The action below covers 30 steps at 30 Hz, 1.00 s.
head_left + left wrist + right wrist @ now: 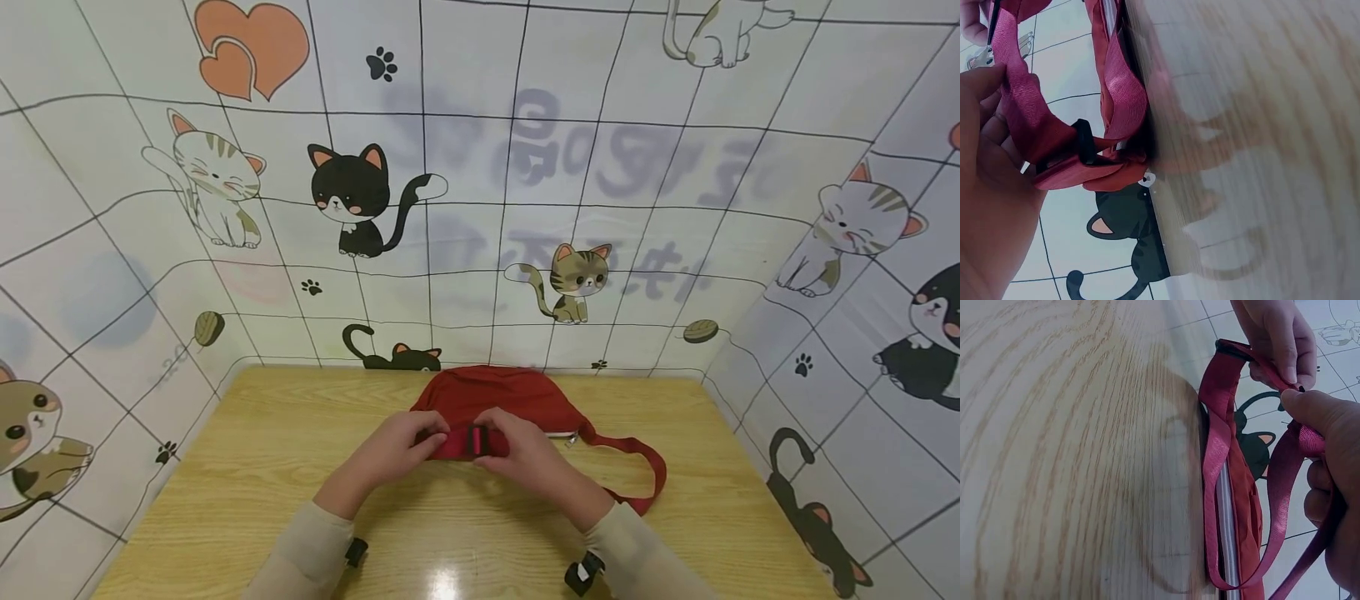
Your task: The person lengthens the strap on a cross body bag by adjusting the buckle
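A red waist bag (495,393) lies on the table against the back wall, its zipper (1227,519) along the near side. In front of it, my left hand (392,450) pinches the bag's red webbing strap (1025,112). Opposite, my right hand (531,454) grips the strap beside a black buckle (477,440), which sits between the two hands. A second black piece, a strap slider (1085,141), shows on the webbing near the left hand. In the right wrist view, the thumb and fingers hold folded webbing (1311,442), close to the left fingertips.
A loop of strap (654,467) curves out right of the bag and passes behind the right forearm. The wooden table (270,433) meets white walls (480,167) printed with cats on three sides. Black wrist-worn devices (583,573) hang below both sleeves.
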Each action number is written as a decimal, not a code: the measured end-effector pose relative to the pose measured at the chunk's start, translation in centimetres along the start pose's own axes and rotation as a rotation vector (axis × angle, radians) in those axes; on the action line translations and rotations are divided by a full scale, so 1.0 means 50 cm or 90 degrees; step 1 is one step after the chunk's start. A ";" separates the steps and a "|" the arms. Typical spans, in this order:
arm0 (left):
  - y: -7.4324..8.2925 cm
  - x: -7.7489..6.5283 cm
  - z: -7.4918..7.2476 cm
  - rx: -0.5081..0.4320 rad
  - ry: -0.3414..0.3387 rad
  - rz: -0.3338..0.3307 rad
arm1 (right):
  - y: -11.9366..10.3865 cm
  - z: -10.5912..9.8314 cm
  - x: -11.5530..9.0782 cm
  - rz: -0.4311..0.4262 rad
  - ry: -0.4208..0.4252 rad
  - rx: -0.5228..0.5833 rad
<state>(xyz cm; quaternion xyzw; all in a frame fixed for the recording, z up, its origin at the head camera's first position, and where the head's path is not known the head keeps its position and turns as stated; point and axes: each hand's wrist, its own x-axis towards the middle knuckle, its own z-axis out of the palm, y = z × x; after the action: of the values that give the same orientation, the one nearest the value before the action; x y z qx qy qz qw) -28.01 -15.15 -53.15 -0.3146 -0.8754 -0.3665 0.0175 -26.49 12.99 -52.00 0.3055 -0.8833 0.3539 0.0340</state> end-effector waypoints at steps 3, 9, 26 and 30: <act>0.002 0.005 -0.001 0.002 -0.004 0.009 | -0.001 -0.002 -0.001 -0.004 0.000 -0.005; 0.015 0.011 -0.004 0.001 -0.001 0.031 | -0.005 -0.006 0.000 -0.005 0.006 0.001; 0.017 0.028 0.004 -0.011 -0.016 0.034 | 0.001 -0.008 -0.003 -0.026 0.009 0.022; 0.017 0.031 0.007 -0.018 -0.019 0.046 | -0.002 -0.007 -0.002 -0.025 0.006 0.023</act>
<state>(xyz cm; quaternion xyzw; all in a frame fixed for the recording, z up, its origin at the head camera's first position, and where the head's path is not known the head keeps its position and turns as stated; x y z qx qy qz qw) -28.72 -13.64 -52.47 -0.3514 -0.8585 -0.3733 0.0132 -26.43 13.22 -51.69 0.3214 -0.8706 0.3703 0.0398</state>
